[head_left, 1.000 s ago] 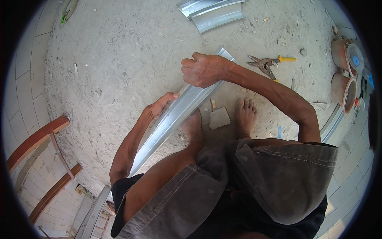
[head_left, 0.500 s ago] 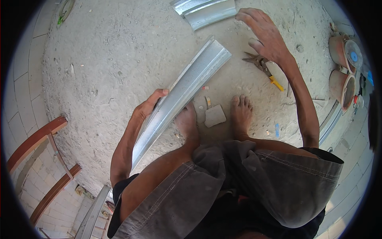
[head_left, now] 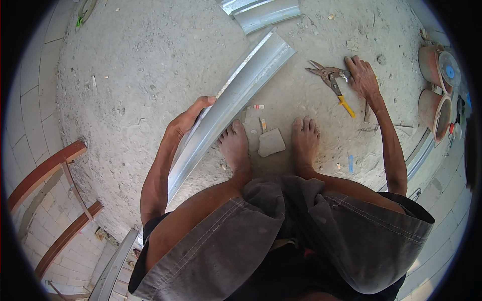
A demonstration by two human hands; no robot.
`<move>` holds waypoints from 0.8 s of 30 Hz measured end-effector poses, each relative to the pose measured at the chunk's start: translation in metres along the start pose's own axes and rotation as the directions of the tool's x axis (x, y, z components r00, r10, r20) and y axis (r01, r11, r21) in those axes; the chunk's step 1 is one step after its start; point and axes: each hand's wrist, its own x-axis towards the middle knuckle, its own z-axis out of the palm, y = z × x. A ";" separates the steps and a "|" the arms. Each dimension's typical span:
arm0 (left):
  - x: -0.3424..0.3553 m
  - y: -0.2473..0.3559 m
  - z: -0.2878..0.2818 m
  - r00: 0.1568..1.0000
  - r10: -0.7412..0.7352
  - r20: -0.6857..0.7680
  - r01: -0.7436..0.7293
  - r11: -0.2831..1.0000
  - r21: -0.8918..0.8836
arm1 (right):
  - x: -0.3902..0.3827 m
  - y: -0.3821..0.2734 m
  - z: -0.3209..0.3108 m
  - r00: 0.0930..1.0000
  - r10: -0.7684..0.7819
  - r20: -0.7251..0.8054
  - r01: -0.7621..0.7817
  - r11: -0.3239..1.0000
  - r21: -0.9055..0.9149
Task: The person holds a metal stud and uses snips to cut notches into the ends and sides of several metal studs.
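Silvery sheet metal, bent into one long channel [head_left: 241,90], slants across the head view, its far end toward the far edge of the floor [head_left: 125,65], its nearer length running down between the left forearm [head_left: 158,170] and the left leg [head_left: 201,206]. The left hand [head_left: 193,113] grips it by its long left edge, thumb over the top and fingers hidden underneath; that single hold probably stops the length from tipping, since the other hand is well apart from it. The right hand [head_left: 362,76] is over the right part of the floor, palm down at one pair of snips [head_left: 329,74]. It covers one of the tool's two handles; whether the fingers close round it, I cannot tell. The blades are parted and point left, the yellow handle [head_left: 346,107] toward the person, likely laid there for easy reach.

Two bare feet, left foot [head_left: 234,145] and right foot [head_left: 306,140], are set apart, presumably for balance, with one flat stone slab [head_left: 271,143] between them. At least two shorter metal pieces [head_left: 268,15] overlap near the floor's far edge, perhaps to be out of the way. Two buckets [head_left: 429,108] stand along the right edge; two red-brown beams [head_left: 47,165] show at the left.
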 end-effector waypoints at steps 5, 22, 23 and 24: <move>-0.012 0.028 0.016 0.989 0.058 -0.133 -0.034 0.984 0.174 | -0.002 -0.007 -0.048 0.878 0.014 0.479 -0.152 0.956 0.251; -0.001 0.068 0.050 0.931 0.305 -0.199 -0.186 0.869 0.459 | -0.071 -0.142 -0.130 0.788 -0.060 0.613 -0.612 0.035 0.790; 0.003 0.067 0.052 0.916 0.349 -0.196 -0.222 0.849 0.479 | -0.070 -0.149 -0.135 0.784 -0.050 0.619 -0.618 0.041 0.785; 0.007 0.067 0.053 0.899 0.392 -0.193 -0.255 0.829 0.498 | -0.069 -0.155 -0.139 0.801 0.003 0.598 -0.597 0.083 0.798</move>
